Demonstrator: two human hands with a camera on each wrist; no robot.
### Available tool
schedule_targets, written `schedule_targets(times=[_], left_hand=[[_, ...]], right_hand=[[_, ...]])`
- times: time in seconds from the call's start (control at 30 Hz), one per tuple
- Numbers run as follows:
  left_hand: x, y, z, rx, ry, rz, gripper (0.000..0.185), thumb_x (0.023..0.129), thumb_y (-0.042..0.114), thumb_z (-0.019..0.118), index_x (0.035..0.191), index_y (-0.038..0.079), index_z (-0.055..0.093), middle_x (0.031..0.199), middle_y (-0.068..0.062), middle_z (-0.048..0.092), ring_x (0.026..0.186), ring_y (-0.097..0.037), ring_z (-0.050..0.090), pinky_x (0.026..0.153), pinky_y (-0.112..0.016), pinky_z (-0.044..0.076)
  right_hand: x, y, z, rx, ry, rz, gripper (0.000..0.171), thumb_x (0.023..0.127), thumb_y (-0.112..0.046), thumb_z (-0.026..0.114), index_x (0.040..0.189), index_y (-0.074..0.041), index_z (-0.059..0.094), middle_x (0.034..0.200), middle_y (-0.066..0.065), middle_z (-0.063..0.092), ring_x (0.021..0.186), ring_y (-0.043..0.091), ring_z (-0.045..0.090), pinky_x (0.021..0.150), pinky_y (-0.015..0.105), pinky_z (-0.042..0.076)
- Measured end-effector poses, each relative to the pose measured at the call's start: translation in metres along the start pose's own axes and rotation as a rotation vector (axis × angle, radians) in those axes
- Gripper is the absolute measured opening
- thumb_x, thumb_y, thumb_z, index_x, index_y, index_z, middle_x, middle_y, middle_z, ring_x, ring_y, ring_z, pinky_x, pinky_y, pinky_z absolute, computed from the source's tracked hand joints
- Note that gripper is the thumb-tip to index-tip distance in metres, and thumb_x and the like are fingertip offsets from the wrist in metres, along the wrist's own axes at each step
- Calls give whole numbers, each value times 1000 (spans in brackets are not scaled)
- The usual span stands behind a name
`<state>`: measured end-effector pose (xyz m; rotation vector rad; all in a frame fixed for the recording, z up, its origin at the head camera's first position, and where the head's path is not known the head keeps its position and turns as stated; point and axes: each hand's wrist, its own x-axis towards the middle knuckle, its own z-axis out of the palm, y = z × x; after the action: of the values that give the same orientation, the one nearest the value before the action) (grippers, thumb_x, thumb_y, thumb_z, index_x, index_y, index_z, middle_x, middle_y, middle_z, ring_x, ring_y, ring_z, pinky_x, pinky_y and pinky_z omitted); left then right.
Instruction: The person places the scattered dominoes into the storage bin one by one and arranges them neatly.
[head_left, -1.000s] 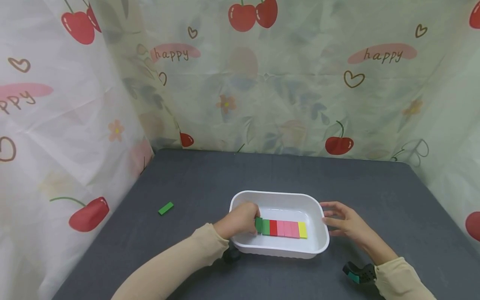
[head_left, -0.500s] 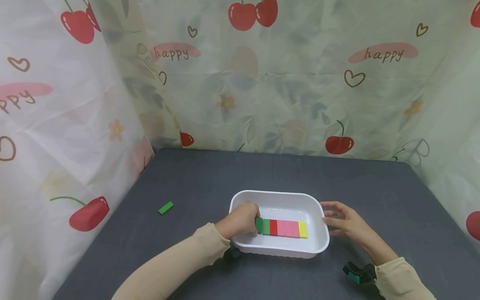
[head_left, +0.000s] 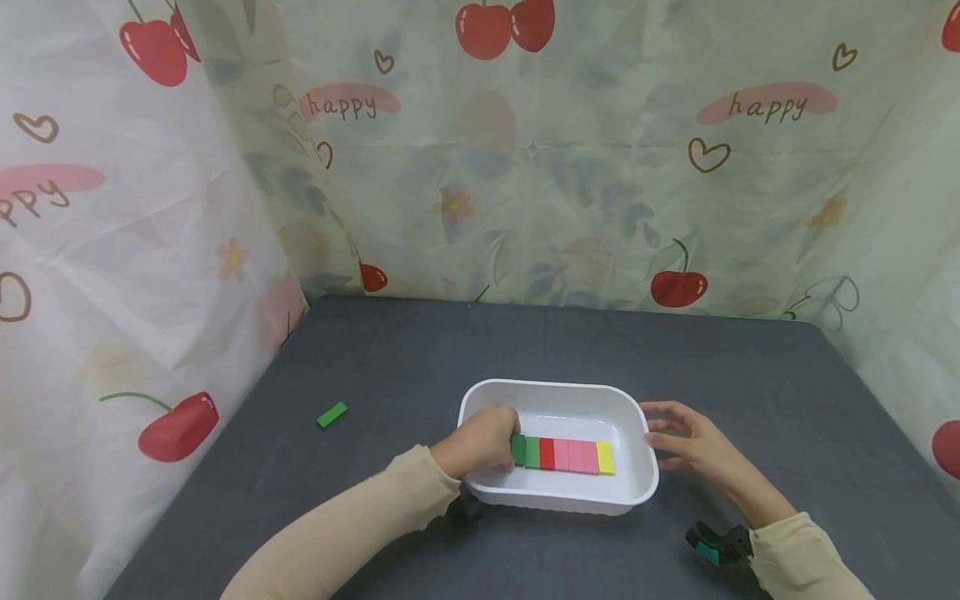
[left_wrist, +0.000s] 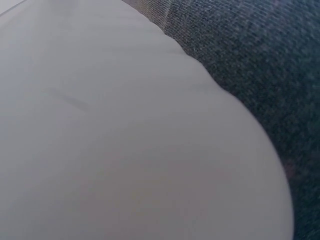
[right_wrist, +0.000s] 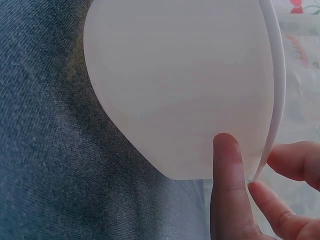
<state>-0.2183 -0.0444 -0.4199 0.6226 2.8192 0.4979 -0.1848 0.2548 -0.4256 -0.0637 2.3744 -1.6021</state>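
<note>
A white plastic tub (head_left: 558,492) sits on the dark grey counter (head_left: 420,367), and inside it a row of flat blocks (head_left: 564,455) lies edge to edge along the floor; counted from the person's left: two green, one red, three pink as far as the seams show, one yellow, so seven in the row. The left hand (head_left: 480,440) reaches over the tub's left rim, its fingers curled against the end green block (head_left: 517,449), apparently pressing the row tight; whether they pinch it or only push, the head view does not settle. The right hand (head_left: 686,442) braces the tub's right wall from outside, thumb (right_wrist: 227,170) flat on the wall, fingers relaxed at the rim, likely to stop it sliding; one spare green block (head_left: 332,414) lies well apart on the counter to the left.
</note>
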Motion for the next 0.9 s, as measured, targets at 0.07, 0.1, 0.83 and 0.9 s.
schedule_targets(times=[0.07,0.1,0.83,0.9], left_hand=[[0,0,0,2,-3,-4,36,61,3,88,92,1,70,78,-2,65,69,-11,52,70,-24,48],[0,0,0,2,-5,-6,36,61,3,87,92,1,70,78,-2,65,69,-11,52,70,-24,48],[1,-1,1,17,-23,-2,37,63,3,86,96,1,69,76,-1,63,70,-11,51,70,-24,47],[1,-1,1,9,-26,0,37,63,2,86,96,1,69,74,0,62,70,-11,50,69,-23,47]], right_hand=[[0,0,0,1,-3,-3,64,91,-21,67,143,1,36,123,23,53,101,21,60,79,46,56],[1,0,0,2,0,0,64,91,-21,67,142,1,36,123,23,53,101,21,61,80,46,56],[1,-1,0,-3,-1,12,63,91,-20,67,143,1,36,124,25,53,102,22,61,79,47,56],[1,-1,0,-1,1,13,63,91,-20,67,143,1,36,124,25,53,102,22,61,79,47,56]])
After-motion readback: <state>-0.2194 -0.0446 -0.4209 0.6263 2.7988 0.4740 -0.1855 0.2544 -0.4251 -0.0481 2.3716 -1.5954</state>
